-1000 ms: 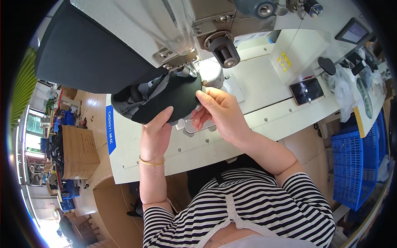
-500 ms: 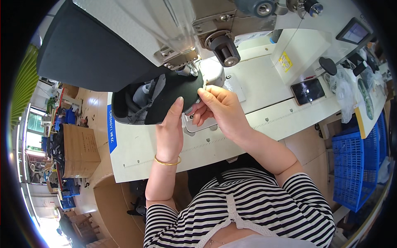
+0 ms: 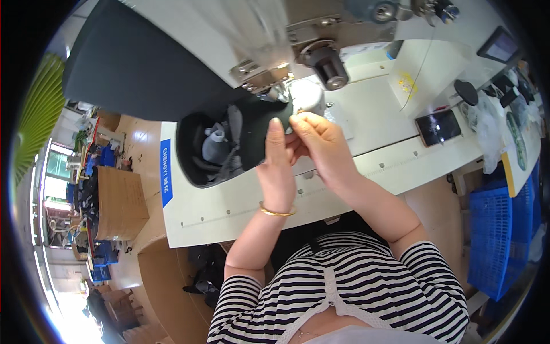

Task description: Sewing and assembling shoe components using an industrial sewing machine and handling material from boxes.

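A dark green-black cap (image 3: 252, 129), or a hollow fabric piece shaped like one, lies under the sewing machine's presser foot (image 3: 279, 93). Its open side faces up at the left, showing grey strips and a grey cone-shaped thing (image 3: 215, 148) inside. My left hand (image 3: 279, 166), a gold bangle at its wrist, grips the near edge, thumb on top and fingers hidden beneath. Close beside it, my right hand (image 3: 323, 143) pinches the edge at the right, near the foot. The needle itself cannot be made out.
The machine head (image 3: 154, 63) overhangs the white table (image 3: 246, 209) from above. A phone (image 3: 438, 127) lies at the right, near plastic bags (image 3: 488, 143). Blue crates (image 3: 492, 241) stand to the lower right; a cardboard box (image 3: 121, 200) is at the left.
The whole view has shifted, moving the scene rightward. The cap has turned, with its hollow side swung nearer to me. My left hand has come closer to my right, which keeps its pinch.
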### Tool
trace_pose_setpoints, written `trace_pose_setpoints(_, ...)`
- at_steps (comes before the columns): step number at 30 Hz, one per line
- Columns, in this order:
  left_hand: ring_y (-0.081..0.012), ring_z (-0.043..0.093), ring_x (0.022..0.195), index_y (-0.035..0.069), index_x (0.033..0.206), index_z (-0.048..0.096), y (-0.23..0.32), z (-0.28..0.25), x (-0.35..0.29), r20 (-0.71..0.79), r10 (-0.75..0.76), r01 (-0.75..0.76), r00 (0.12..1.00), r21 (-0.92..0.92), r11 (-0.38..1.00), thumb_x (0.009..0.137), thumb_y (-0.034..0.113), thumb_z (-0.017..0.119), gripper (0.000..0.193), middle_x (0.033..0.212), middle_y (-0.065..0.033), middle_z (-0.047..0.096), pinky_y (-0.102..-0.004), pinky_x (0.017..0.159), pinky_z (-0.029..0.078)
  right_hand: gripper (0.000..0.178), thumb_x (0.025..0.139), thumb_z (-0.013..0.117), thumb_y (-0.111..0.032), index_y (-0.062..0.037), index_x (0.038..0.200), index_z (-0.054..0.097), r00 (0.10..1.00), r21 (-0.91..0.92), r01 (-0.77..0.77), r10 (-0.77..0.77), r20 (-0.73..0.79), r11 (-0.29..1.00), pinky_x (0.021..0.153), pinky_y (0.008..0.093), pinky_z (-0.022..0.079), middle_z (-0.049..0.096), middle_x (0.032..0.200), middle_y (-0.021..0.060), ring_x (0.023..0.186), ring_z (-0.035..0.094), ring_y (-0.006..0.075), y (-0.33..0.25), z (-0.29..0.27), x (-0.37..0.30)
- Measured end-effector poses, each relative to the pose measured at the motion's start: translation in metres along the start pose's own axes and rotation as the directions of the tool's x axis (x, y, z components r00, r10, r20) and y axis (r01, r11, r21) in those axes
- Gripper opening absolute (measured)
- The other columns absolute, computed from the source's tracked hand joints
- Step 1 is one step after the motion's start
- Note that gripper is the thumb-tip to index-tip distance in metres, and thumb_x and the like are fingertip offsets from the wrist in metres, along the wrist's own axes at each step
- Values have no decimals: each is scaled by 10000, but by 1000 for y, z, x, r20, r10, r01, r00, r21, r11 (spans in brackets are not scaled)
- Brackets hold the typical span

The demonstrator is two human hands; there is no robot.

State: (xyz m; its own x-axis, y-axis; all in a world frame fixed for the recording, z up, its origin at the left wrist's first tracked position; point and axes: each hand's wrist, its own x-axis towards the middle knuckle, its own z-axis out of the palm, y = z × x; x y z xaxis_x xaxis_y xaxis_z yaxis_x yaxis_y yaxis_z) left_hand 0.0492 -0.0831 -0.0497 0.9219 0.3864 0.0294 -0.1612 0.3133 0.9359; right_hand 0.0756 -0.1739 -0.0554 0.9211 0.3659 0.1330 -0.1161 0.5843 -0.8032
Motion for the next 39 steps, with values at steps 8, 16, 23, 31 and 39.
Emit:
trace_pose_setpoints(8,-62,501,661,-7,967,579,-16,9,-9,50,193,-197,980,88,976,985,228,494,251,807,13,566,-224,562,431,223,986,474,-198,-17,945,597,997,-67,52,-56,-61,996,617,208,458,603,786,7,692,564,62,2,-3,-3)
trace_pose_setpoints(16,-203,610,692,-24,841,571,62,-101,-20,-69,674,-475,736,657,586,941,167,444,251,713,-85,630,-274,682,484,329,1002,417,-237,49,1062,567,1000,-159,-9,13,26,987,628,245,520,624,954,86,744,610,131,1,-16,-15)
trace_pose_setpoints(23,-220,599,984,27,1135,566,41,-138,103,267,-150,186,952,-114,976,968,405,393,447,1079,-119,613,-348,909,474,259,978,479,-242,5,1015,550,997,-175,-8,21,75,985,648,252,540,630,893,62,800,630,112,4,15,-19)
trace_pose_setpoints(31,-217,518,1158,55,1296,481,96,-115,77,240,39,-48,970,34,998,962,508,388,570,1253,-94,544,-350,1025,384,244,996,429,-201,13,1021,545,996,5,-53,52,73,999,766,282,546,575,896,27,826,611,96,2,15,-17)
trace_pose_setpoints(39,-211,514,1163,32,1301,468,97,-115,67,239,111,-131,965,67,989,973,466,387,550,1270,-92,532,-348,1029,376,274,1005,395,-201,15,1100,535,993,21,-96,94,76,995,814,294,528,624,1025,71,903,624,120,4,6,-9)
